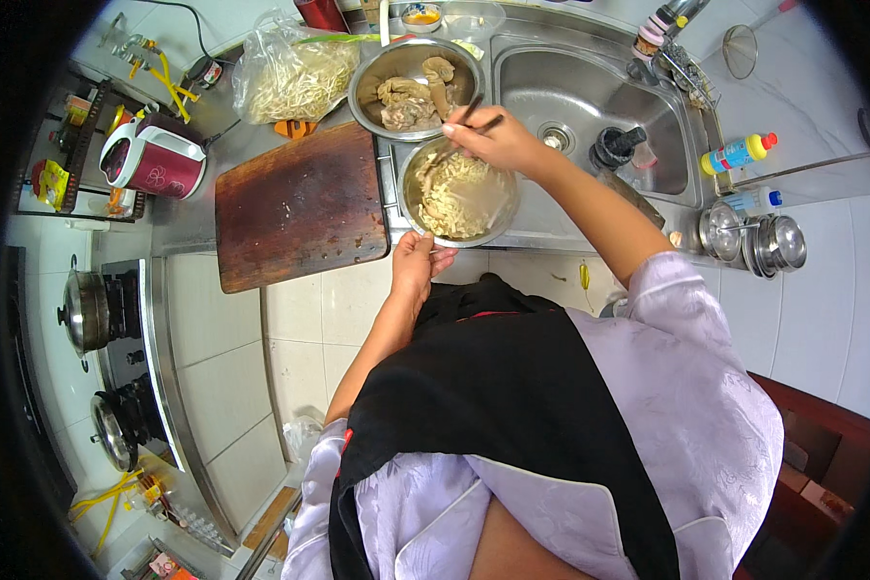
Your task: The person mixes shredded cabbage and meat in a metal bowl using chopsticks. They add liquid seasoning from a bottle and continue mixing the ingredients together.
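Observation:
In my right hand (496, 138) is a pair of dark chopsticks (473, 110), angled down into a steel mixing bowl (506, 212). Pale shredded food (446, 206) fills the bowl's bottom, partly blurred on the right side. My left hand (415, 259) grips the near rim of this bowl, thumb on top and fingers below. Just behind it stands a second steel bowl (378, 75) holding several pieces of what looks like cooked meat or offal (412, 109). A wet wooden cutting board (301, 206) lies to the left, its near edge overhanging the counter.
A steel sink (587, 80) lies to the right, with a dark mortar and pestle (609, 148) in it. Behind the board are a bag of bean sprouts (301, 83) and a purple-and-white jug-shaped appliance (165, 163). Steel bowls (779, 243) stand at far right; a lidded pot (85, 312) at left.

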Tool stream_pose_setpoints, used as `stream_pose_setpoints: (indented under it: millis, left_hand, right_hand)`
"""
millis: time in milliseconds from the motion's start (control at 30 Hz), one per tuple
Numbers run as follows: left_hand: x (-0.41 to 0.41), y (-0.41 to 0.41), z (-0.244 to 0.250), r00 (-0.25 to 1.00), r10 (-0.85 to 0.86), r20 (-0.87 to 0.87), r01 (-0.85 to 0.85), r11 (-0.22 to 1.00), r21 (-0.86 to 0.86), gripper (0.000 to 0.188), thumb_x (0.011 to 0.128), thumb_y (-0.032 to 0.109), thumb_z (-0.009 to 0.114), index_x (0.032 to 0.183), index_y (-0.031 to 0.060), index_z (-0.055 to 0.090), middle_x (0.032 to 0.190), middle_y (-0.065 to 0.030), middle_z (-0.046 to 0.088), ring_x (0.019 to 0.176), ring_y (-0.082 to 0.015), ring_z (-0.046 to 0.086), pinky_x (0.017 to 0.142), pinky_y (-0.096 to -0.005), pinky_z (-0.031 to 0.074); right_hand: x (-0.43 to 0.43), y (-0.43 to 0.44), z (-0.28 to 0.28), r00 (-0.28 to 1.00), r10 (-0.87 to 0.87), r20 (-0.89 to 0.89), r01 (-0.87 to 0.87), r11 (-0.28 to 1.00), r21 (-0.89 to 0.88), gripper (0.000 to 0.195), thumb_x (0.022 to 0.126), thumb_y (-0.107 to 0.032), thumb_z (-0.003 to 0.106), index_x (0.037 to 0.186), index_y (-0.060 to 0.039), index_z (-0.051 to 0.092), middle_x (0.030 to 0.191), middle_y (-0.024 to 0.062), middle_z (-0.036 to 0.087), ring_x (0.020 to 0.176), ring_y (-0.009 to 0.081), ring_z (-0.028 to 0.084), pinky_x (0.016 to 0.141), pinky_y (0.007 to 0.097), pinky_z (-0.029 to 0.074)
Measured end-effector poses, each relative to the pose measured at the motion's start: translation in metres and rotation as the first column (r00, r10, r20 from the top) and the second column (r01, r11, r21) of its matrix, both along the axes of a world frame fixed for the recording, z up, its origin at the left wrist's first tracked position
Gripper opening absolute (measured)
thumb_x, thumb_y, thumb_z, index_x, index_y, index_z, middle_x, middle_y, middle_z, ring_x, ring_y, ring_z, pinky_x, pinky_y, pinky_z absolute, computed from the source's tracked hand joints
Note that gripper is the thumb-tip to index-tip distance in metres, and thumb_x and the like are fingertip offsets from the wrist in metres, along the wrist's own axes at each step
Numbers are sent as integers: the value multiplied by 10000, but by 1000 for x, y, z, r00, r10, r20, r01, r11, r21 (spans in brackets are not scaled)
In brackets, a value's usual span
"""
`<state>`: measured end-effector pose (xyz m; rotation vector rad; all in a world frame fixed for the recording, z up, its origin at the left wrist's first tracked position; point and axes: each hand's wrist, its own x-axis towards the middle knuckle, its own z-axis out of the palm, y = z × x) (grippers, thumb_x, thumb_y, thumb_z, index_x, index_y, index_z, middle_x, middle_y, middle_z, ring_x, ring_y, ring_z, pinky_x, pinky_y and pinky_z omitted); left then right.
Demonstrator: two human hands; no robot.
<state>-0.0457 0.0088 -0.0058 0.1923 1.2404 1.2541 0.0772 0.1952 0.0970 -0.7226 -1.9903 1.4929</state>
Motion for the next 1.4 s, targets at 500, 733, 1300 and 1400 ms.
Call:
stream_pose_setpoints:
  millis: [500,733,1300,1400]
  left_hand:
    - [1,3,1,999,34,6,-34,999,-11,130,899,125,426,785,67,403,714,-119,568,648,-235,633,549,-292,531]
    - [-2,2,0,1000,28,8,-28,1000,-13,129,897,122,432,784,67,403,696,-100,555,644,-234,632,541,-297,537]
    - [-2,2,1,1000,6,-8,-6,1000,-20,124,898,133,435,796,69,404,706,-107,561,659,-240,632,544,-290,532]
    - [-1,2,5,1000,23,-7,-23,999,-22,128,900,136,433,796,67,405,702,-107,558,665,-243,633,541,-286,532]
  right_hand:
    - [65,12,-23,937,-347,49,350,922,-163,223,835,-211,567,852,10,588,677,44,597,563,79,547,514,204,468]
    - [74,-32,10,935,-353,-17,352,934,-61,193,852,-191,530,866,-10,597,711,40,591,559,78,519,499,198,441]
    - [100,-20,-73,764,-630,-138,479,697,-533,199,836,-192,526,803,0,564,635,75,567,449,150,538,401,254,452]
    - [102,-20,-46,790,-587,-176,463,760,-456,199,833,-197,537,812,-2,570,630,65,568,462,137,541,397,235,437]
